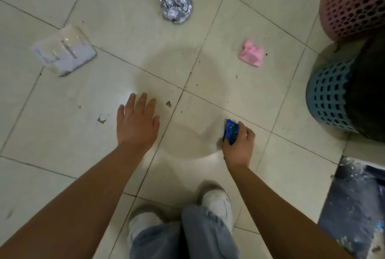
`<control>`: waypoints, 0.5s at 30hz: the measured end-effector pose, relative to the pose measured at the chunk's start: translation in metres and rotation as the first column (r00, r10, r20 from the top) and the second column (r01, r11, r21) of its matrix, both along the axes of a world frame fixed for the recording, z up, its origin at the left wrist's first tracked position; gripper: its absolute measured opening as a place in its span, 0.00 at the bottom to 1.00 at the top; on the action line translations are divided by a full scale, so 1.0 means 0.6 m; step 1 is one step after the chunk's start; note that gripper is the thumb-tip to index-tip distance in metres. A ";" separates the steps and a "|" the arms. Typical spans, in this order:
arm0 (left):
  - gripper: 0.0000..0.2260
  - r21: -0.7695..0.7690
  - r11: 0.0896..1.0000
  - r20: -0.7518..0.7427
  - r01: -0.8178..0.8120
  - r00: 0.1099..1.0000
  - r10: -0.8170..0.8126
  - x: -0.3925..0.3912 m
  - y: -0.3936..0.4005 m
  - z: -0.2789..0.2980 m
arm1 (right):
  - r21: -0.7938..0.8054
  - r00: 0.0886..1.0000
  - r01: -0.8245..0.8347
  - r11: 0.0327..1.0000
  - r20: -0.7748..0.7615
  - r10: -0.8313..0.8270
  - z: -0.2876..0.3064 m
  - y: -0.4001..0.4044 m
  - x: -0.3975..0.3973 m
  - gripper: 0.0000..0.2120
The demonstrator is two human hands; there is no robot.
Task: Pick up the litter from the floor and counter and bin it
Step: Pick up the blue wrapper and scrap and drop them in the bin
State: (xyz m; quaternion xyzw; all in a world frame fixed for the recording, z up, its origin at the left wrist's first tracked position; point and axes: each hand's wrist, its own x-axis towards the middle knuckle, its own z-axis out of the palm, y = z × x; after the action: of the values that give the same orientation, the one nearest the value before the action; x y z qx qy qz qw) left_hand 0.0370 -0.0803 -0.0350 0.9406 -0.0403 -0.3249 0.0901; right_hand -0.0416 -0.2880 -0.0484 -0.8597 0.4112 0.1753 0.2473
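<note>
A pale tiled floor fills the view, crossed by dark grout lines and dotted with small specks and scuffs. At the right edge stand two perforated baskets: a blue basket lined with a dark bag, and just beyond it a pink basket; whether the two touch cannot be told. Below them, at the lower right, sits a dark paint-spattered slab. At the bottom of the frame are the person's legs in light blue jeans and a pair of white shoes. Both bare forearms reach forward over the floor. The left hand hangs palm down with its fingers loosely spread and nothing in it. The right hand is curled around a small blue wrapper, fingers and thumb pinching it, low over the tiles. Three more pieces of litter lie well apart on the floor ahead: a flat clear plastic packet to the left, a crumpled ball of foil at the top centre, and a small pink scrap to the right, nearest the blue basket.
</note>
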 end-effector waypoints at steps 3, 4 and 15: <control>0.23 0.002 0.999 0.126 -0.046 0.991 0.045 0.076 0.031 -0.034 | 0.015 0.954 -0.174 0.985 0.249 0.165 -0.019 0.039 0.095 0.25; 0.24 -0.005 0.998 0.180 -0.070 0.981 0.069 0.099 0.045 -0.040 | -0.011 0.916 -0.261 0.965 0.313 0.251 -0.020 0.054 0.128 0.23; 0.15 0.149 0.972 0.238 -0.180 0.961 0.141 0.208 0.190 -0.062 | -0.351 0.437 -0.731 0.585 0.417 0.797 -0.054 0.172 0.283 0.15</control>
State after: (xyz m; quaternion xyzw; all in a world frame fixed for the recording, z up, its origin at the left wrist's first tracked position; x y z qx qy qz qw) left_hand 0.1618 0.0337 -0.0719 0.9757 0.0543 -0.2099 0.0308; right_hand 0.1280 -0.1850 -0.0807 -0.9761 -0.0990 -0.0035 0.1933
